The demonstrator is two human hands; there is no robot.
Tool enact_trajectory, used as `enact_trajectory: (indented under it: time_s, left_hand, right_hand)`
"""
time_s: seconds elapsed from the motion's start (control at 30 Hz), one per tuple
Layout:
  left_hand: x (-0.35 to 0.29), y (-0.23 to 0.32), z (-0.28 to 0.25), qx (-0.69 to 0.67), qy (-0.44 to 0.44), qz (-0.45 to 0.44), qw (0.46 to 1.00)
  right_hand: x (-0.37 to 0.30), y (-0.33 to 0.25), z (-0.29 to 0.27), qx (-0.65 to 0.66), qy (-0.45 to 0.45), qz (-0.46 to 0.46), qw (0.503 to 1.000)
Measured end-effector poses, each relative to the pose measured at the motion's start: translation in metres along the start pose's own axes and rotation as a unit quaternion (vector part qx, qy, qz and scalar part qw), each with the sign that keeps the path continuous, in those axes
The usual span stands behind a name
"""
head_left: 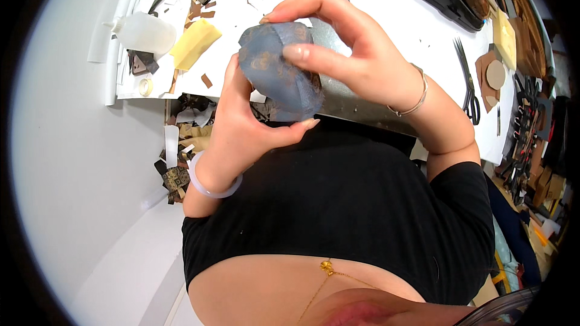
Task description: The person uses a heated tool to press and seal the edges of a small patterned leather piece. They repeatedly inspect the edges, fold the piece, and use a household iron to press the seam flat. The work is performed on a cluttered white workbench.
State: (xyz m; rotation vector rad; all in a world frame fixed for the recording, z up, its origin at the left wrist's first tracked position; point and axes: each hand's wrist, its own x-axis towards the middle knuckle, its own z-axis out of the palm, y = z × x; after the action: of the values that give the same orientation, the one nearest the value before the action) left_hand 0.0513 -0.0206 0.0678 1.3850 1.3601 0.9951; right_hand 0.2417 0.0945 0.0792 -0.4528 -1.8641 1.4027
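Hands meet above the white tabletop [399, 12] edge, both closed on a rounded blue-grey patterned piece [279, 72] held in the air between them. Left hand [241, 124] cups it from below, thumb under its lower edge; right hand [347, 48] pinches its top with fingertips. Black scissors [468, 81] lie well apart at the right, a yellow sponge [194, 43] at the left.

Bottle [145, 32] left of sponge [194, 43]; scissors [468, 84] far right.

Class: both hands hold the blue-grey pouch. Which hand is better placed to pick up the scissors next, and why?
Probably the right hand: the scissors lie on the table's right side, nearer it, while the left hand cradles the pouch from below.
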Motion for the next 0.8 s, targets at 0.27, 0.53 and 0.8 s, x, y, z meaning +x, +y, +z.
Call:
enact_trajectory:
  time_s: [0.27, 0.53, 0.8]
  left_hand:
    - [-0.006, 0.007, 0.005, -0.127, -0.070, -0.112, 0.983]
    - [-0.007, 0.000, 0.017, -0.111, -0.059, -0.105, 0.986]
    - [0.004, 0.005, 0.029, -0.158, -0.087, -0.140, 0.974]
  right_hand:
    - [-0.009, -0.008, -0.018, -0.100, -0.065, 0.019, 0.993]
    - [-0.025, 0.009, -0.012, 0.014, -0.006, 0.096, 0.995]
    - [-0.046, 0.010, -0.009, 0.126, -0.006, 0.207, 0.970]
